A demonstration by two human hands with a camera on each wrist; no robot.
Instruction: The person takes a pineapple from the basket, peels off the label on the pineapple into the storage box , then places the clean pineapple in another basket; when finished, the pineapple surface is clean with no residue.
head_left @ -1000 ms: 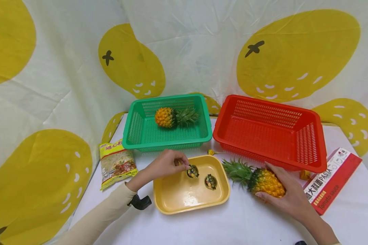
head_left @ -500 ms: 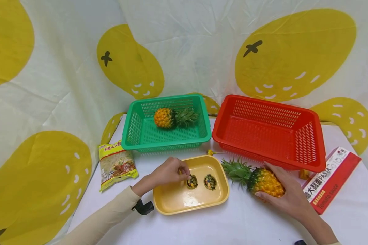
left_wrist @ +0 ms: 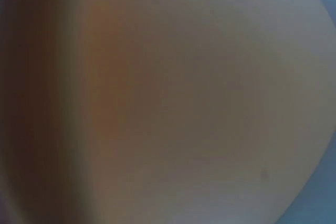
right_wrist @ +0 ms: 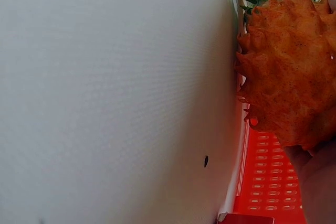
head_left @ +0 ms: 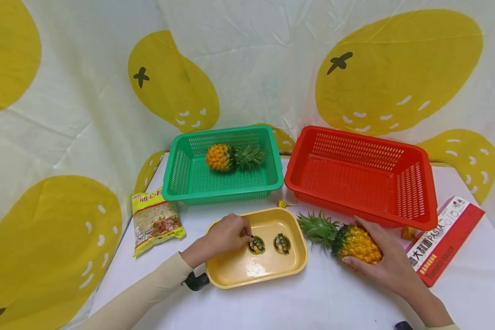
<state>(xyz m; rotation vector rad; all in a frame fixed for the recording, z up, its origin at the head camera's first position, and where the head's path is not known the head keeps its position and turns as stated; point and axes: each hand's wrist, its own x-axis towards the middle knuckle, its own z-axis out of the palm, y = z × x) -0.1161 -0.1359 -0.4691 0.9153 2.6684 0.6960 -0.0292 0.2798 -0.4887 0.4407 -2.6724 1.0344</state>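
Note:
My left hand (head_left: 230,234) is inside the shallow yellow tray (head_left: 227,280), thumb and fingertips pinching the left edge of a round dark sticker (head_left: 256,245). A second round dark sticker (head_left: 282,244) lies flat to its right. Skin and sleeve blur fill the left wrist view. My right hand (head_left: 385,261) grips the body of a small pineapple (head_left: 359,245) lying on its side on the white table, crown pointing left towards the tray. Close up in the right wrist view, the spiky orange pineapple (right_wrist: 289,66) rests between thumb and fingers.
Behind the tray stand a green basket (head_left: 222,196) with another pineapple (head_left: 220,157) in it and a red basket (head_left: 346,181). A pasta bag (head_left: 156,222) lies left, a red-white pasta box (head_left: 447,243) right. A small yellow item (head_left: 282,204) lies between tray and baskets.
My left hand has drawn slightly back towards me and left. The left sticker, tilted up at the fingertips earlier, now lies lower in the tray. The right hand keeps its grip on the pineapple.

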